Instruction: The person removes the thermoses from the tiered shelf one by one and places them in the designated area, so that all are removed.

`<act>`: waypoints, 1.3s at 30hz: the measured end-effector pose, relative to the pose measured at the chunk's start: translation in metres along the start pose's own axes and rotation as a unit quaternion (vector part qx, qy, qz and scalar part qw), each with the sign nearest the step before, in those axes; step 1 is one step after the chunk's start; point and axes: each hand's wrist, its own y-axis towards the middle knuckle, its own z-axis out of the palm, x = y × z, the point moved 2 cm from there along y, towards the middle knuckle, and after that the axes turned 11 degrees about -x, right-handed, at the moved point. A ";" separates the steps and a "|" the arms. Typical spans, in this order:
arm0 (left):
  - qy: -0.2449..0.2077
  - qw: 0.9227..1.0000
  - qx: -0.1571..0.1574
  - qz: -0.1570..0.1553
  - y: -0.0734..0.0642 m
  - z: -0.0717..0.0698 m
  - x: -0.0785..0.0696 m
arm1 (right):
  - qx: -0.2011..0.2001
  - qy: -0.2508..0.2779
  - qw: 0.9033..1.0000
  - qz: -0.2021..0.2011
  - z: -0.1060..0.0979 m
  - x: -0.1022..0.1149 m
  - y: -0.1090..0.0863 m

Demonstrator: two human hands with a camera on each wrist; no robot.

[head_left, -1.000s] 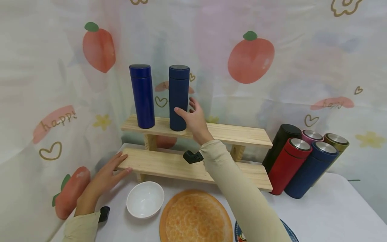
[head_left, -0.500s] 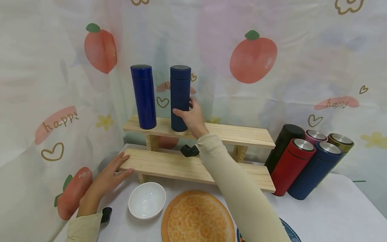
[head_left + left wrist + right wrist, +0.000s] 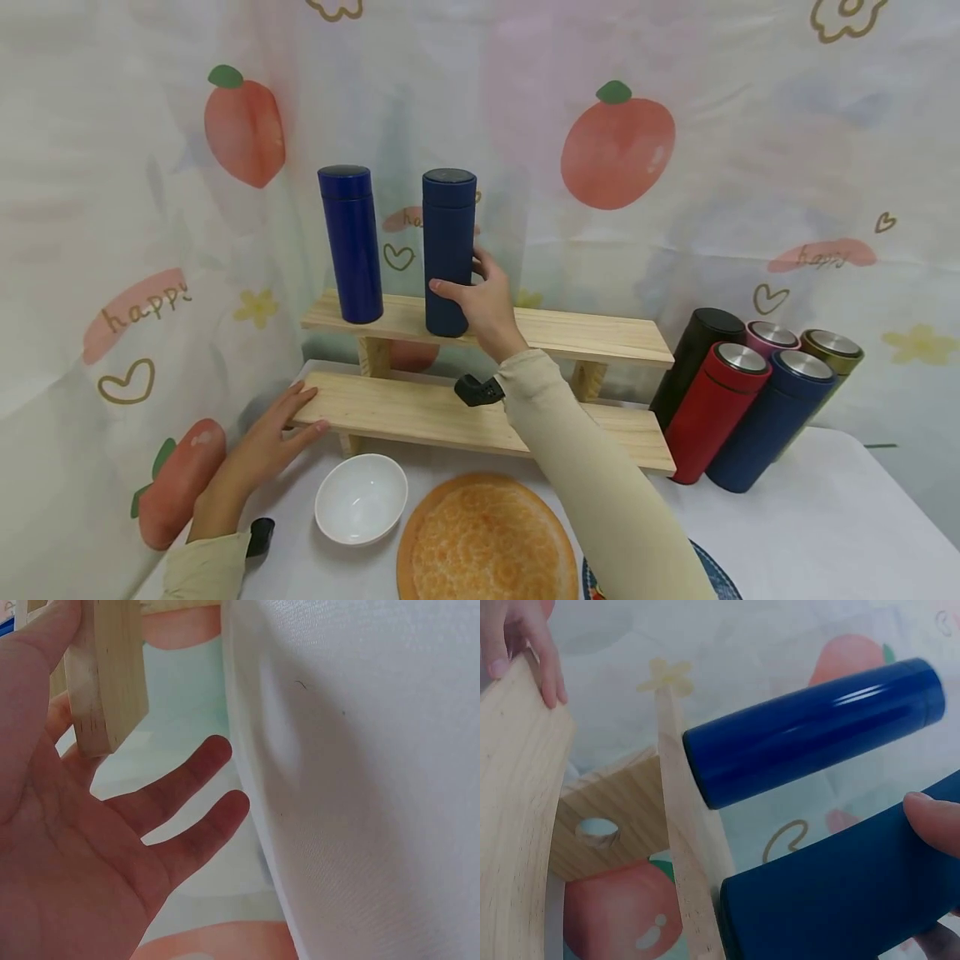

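In the head view, my right hand (image 3: 487, 304) grips a matte navy thermos bottle (image 3: 448, 250), thumb across its front and fingers round its right side. The bottle stands upright at the upper board's front edge. A glossy blue thermos bottle (image 3: 352, 246) stands to its left on the same board; both show in the right wrist view, where my right thumb (image 3: 937, 821) lies on the navy one. My left hand (image 3: 258, 446) holds the left end of the two-tier wooden shelf's lower board (image 3: 420, 408), thumb at one edge. In the left wrist view its two outer fingers (image 3: 199, 832) stick out free.
Leaning thermos bottles stand right of the shelf: black (image 3: 697, 362), red (image 3: 720, 412), navy (image 3: 772, 425), pink (image 3: 772, 335) and olive (image 3: 832, 354). In front lie a white bowl (image 3: 362, 500), a round orange-brown mat (image 3: 487, 542) and a blue patterned round item (image 3: 712, 571), partly under the right arm.
My right hand has closed from beside the navy thermos bottle onto it. The bottle has shifted slightly toward me, to the upper board's front edge. My left hand stays on the lower board.
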 end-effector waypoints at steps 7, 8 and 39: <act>-0.003 1.000 0.006 -0.007 0.000 0.002 0.001 | 0.008 0.033 0.999 -0.020 -0.016 0.006 -0.015; -0.006 1.000 0.005 -0.006 0.000 0.002 0.001 | 0.010 0.035 0.999 -0.023 -0.018 0.007 -0.018; -0.009 1.000 0.006 0.009 0.002 0.004 0.003 | -0.005 0.041 0.998 -0.037 -0.096 0.002 -0.089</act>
